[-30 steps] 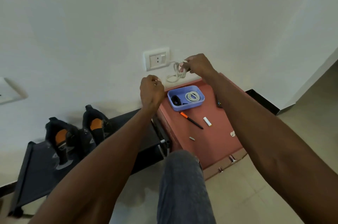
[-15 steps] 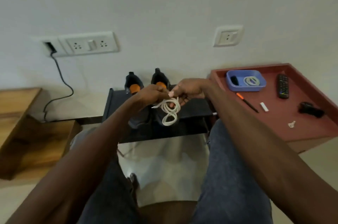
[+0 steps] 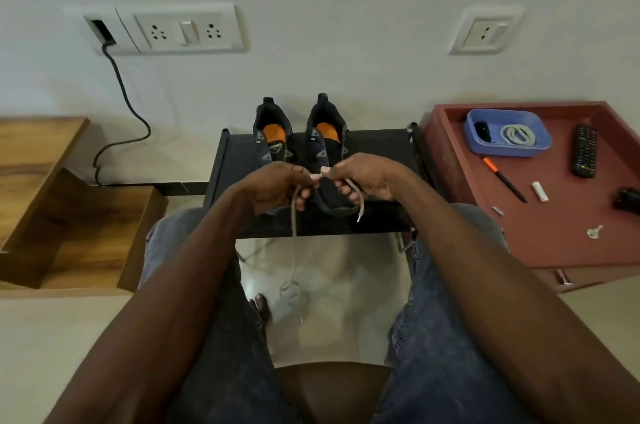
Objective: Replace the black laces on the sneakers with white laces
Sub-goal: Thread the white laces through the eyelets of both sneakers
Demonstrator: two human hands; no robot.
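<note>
Holding the white lace [image 3: 293, 215] uncoiled now, where half a second ago it was a bundle: my left hand [image 3: 277, 186] and right hand [image 3: 363, 177] both pinch it above the sneakers [image 3: 298, 143] on the black rack [image 3: 377, 146], one end dangling floorward, the other past my right fingers.

The sneakers [image 3: 301, 143] stood on a low rack [image 3: 377, 146] against the wall — a tray [image 3: 446, 132] to its right held a tub [image 3: 474, 132] and a remote [image 3: 584, 150].
</note>
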